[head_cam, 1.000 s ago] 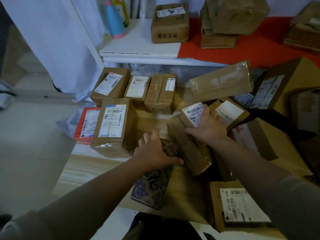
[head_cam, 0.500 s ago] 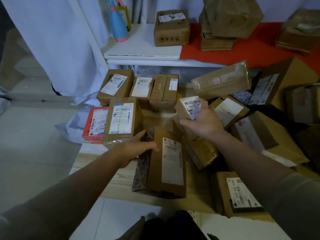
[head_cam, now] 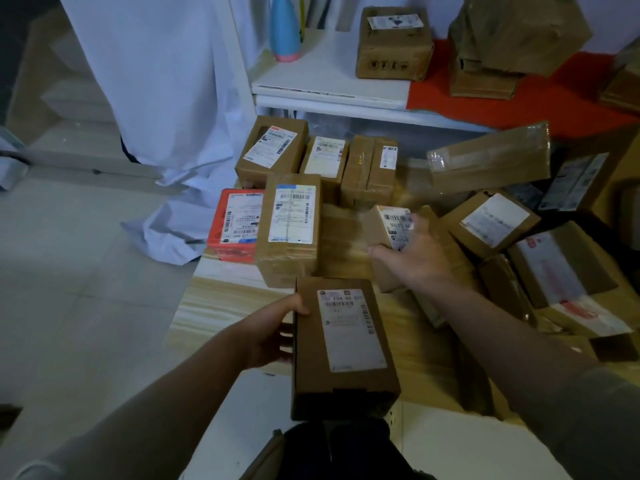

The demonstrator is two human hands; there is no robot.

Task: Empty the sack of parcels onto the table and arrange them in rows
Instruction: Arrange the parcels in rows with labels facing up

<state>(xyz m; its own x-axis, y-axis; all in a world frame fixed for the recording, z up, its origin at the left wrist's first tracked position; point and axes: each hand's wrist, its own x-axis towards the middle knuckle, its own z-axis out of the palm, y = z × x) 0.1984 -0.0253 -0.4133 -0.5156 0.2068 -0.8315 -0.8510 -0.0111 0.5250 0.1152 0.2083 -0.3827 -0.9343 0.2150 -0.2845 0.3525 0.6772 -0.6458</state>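
My left hand (head_cam: 273, 336) grips the left side of a long brown parcel (head_cam: 343, 348) with its white label facing up, at the near edge of the wooden table (head_cam: 214, 303). My right hand (head_cam: 415, 258) is closed on a small brown parcel (head_cam: 389, 237) with a barcode label, held near the table's middle. On the left, parcels lie in rows: three brown ones at the back (head_cam: 273, 150) (head_cam: 325, 161) (head_cam: 370, 168), then a red parcel (head_cam: 237, 223) and a tall brown parcel (head_cam: 291, 226) in front.
A loose heap of brown parcels (head_cam: 491, 223) covers the table's right side. Behind stands a white shelf (head_cam: 332, 88) with a red cloth (head_cam: 554, 98), more boxes (head_cam: 393, 43) and a blue bottle (head_cam: 284, 29). White fabric (head_cam: 166, 98) hangs at left over the tiled floor.
My left hand has turned the long parcel from its patterned side to label-up and drawn it toward the near edge. My right hand has lifted the small labelled parcel off the heap.
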